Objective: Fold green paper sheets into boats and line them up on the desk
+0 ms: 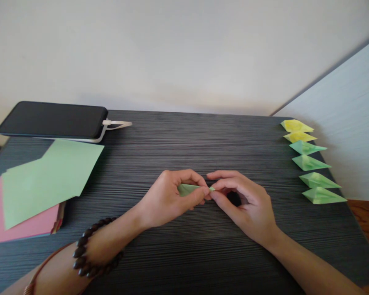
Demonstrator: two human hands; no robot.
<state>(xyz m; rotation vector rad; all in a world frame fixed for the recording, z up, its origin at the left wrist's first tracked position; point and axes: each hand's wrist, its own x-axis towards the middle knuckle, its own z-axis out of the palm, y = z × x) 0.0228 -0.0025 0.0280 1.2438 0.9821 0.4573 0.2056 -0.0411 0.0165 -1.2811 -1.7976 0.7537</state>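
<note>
Nearer than the phone [53, 119] and to its right, the folded green paper [187, 189] sits grasped between the left hand's [170, 200] thumb and fingers, its tip pinched by the right hand's [250, 203] thumb and forefinger.

One dark table [184, 139], two yellow folded papers [297, 125] and four green ones [320, 196] along its right edge, two hands [172, 198] and one held paper [187, 189] over its middle, one phone [53, 119] at its left
</note>
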